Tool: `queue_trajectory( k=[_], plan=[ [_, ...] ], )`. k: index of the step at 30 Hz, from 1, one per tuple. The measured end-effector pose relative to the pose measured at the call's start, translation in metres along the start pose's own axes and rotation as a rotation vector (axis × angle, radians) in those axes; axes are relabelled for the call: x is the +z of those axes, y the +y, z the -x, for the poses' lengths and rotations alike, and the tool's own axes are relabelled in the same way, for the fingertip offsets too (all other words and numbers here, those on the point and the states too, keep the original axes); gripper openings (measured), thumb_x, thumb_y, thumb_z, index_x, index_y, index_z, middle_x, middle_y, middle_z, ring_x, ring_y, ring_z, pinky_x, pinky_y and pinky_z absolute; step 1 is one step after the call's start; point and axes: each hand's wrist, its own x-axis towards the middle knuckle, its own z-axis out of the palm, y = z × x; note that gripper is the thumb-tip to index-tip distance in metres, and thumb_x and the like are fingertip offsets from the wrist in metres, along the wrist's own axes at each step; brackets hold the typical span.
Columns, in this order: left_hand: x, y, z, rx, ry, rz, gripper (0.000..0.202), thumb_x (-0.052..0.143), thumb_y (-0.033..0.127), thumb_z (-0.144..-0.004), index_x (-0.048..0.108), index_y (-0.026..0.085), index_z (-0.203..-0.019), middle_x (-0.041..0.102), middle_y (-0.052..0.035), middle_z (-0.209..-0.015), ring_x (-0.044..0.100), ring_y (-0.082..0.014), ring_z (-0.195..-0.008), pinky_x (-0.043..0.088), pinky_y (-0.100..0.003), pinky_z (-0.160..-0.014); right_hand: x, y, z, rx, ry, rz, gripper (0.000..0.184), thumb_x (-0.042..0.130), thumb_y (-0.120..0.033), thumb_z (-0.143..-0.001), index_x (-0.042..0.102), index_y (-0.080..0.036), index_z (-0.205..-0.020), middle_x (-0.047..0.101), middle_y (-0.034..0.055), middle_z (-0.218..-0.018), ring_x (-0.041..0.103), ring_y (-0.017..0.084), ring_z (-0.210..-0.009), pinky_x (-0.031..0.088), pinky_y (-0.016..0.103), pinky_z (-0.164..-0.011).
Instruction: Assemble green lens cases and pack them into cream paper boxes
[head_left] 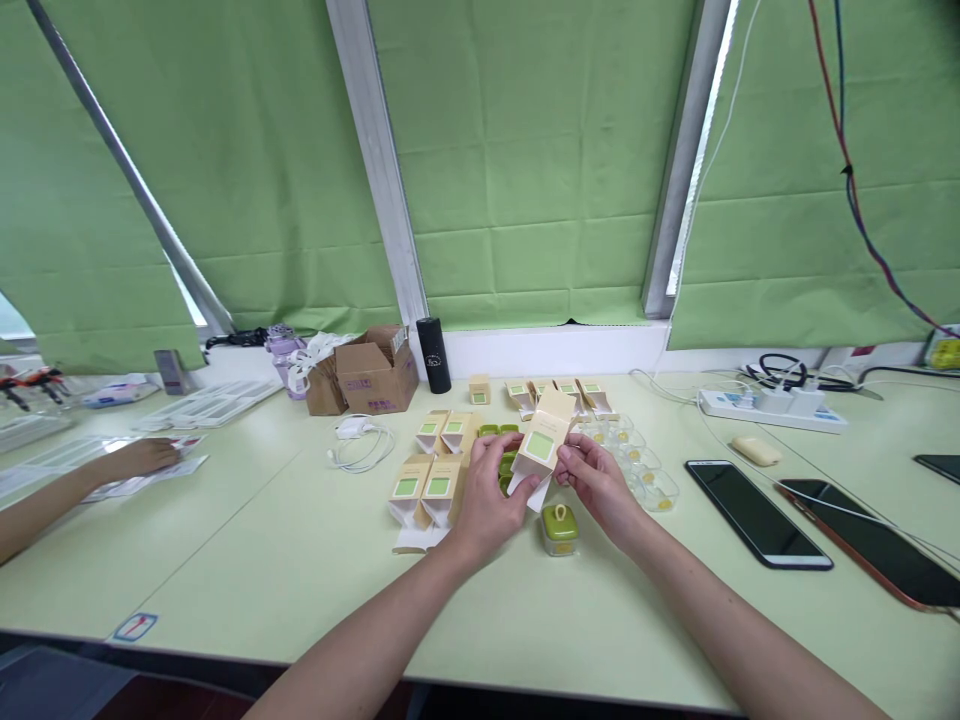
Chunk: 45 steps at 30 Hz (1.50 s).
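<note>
Between my two hands, tilted above the table, is a small cream cardboard box [541, 440] with a green square on its face and white flaps hanging out at its lower end. My left hand [489, 492] grips its left side, while the fingers of my right hand [596, 482] pinch its right edge. Just below stands a little clear container with a green lid [560, 528] and a loop on top. Several similar boxes [426, 488] with loose flaps stand to the left. Green lids [497, 430] sit behind my left hand, partly hidden. Clear containers [651, 478] are grouped behind my right hand.
More cream boxes [596, 398] and one separate box [479, 389] stand farther back. Behind are an open carton [377, 372] and a black bottle [433, 355]. Phones [757, 515] and a power strip [772, 408] lie right; another person's hand [142, 457] is left.
</note>
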Motion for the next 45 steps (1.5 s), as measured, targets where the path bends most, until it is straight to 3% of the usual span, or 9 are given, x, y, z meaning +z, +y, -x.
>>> queue_trajectory(
  k=[6, 11, 17, 21, 26, 34, 41, 45],
  plan=[
    [0.002, -0.003, 0.002, 0.038, -0.027, 0.092, 0.058, 0.079, 0.025, -0.086, 0.058, 0.026, -0.139, 0.061, -0.0111, -0.129, 0.064, -0.0289, -0.124, 0.054, -0.048, -0.108, 0.004, -0.001, 0.001, 0.012, 0.047, 0.048, 0.064, 0.096, -0.065, -0.062, 0.062, -0.026, -0.100, 0.078, 0.0019, -0.086, 0.063, 0.018, -0.068, 0.046, 0.031, -0.064],
    [0.003, 0.001, 0.000, -0.058, -0.088, 0.312, 0.050, 0.071, 0.040, -0.097, 0.054, 0.022, -0.140, 0.065, -0.0162, -0.139, 0.063, -0.0308, -0.134, 0.052, -0.046, -0.110, 0.005, -0.001, 0.001, 0.044, 0.041, 0.105, 0.074, 0.094, -0.068, -0.063, 0.057, -0.025, -0.110, 0.080, 0.0033, -0.084, 0.065, 0.019, -0.066, 0.045, 0.031, -0.062],
    [0.004, 0.001, -0.005, -0.224, -0.057, 0.505, 0.050, 0.072, 0.055, -0.095, 0.056, 0.020, -0.126, 0.074, -0.0154, -0.125, 0.073, -0.0280, -0.113, 0.059, -0.035, -0.086, 0.009, -0.004, 0.004, 0.041, 0.024, 0.133, 0.073, 0.094, -0.068, -0.063, 0.058, -0.025, -0.109, 0.077, 0.0011, -0.076, 0.061, 0.017, -0.061, 0.042, 0.029, -0.058],
    [0.006, -0.005, -0.007, -0.269, 0.004, 0.603, 0.052, 0.078, 0.058, -0.090, 0.057, 0.021, -0.120, 0.077, -0.0115, -0.116, 0.075, -0.0248, -0.101, 0.058, -0.032, -0.081, 0.009, -0.005, 0.005, 0.012, -0.018, 0.149, 0.066, 0.093, -0.067, -0.064, 0.068, -0.023, -0.106, 0.075, 0.0013, -0.075, 0.060, 0.017, -0.061, 0.043, 0.029, -0.058],
    [0.005, -0.004, -0.008, -0.314, 0.002, 0.713, 0.049, 0.083, 0.051, -0.086, 0.059, 0.021, -0.117, 0.079, -0.0087, -0.112, 0.076, -0.0232, -0.099, 0.059, -0.034, -0.086, 0.008, -0.006, 0.004, -0.022, -0.020, 0.142, 0.053, 0.094, -0.064, -0.063, 0.078, -0.024, -0.094, 0.077, 0.0034, -0.081, 0.064, 0.019, -0.066, 0.051, 0.033, -0.063],
    [0.005, -0.011, -0.011, -0.342, -0.072, 0.856, 0.048, 0.085, 0.045, -0.084, 0.062, 0.021, -0.119, 0.079, -0.0076, -0.114, 0.077, -0.0249, -0.102, 0.059, -0.038, -0.093, 0.003, -0.004, 0.002, -0.006, -0.008, 0.151, 0.047, 0.094, -0.062, -0.066, 0.078, -0.024, -0.090, 0.080, 0.0055, -0.083, 0.072, 0.024, -0.076, 0.055, 0.034, -0.067],
    [0.002, -0.010, -0.015, -0.332, -0.101, 0.856, 0.050, 0.085, 0.046, -0.085, 0.069, 0.020, -0.125, 0.078, -0.0099, -0.123, 0.072, -0.0282, -0.118, 0.055, -0.043, -0.107, 0.007, -0.007, 0.002, -0.059, 0.025, 0.156, 0.049, 0.093, -0.064, -0.066, 0.076, -0.024, -0.088, 0.077, 0.0042, -0.080, 0.066, 0.020, -0.070, 0.055, 0.034, -0.067],
    [0.000, -0.004, -0.014, -0.346, -0.137, 0.823, 0.044, 0.080, 0.054, -0.087, 0.077, 0.021, -0.117, 0.079, -0.0095, -0.119, 0.072, -0.0296, -0.118, 0.055, -0.042, -0.107, 0.007, -0.008, 0.003, -0.057, 0.033, 0.154, 0.049, 0.093, -0.065, -0.067, 0.076, -0.025, -0.089, 0.075, 0.0027, -0.076, 0.061, 0.019, -0.065, 0.054, 0.034, -0.066]
  ],
)
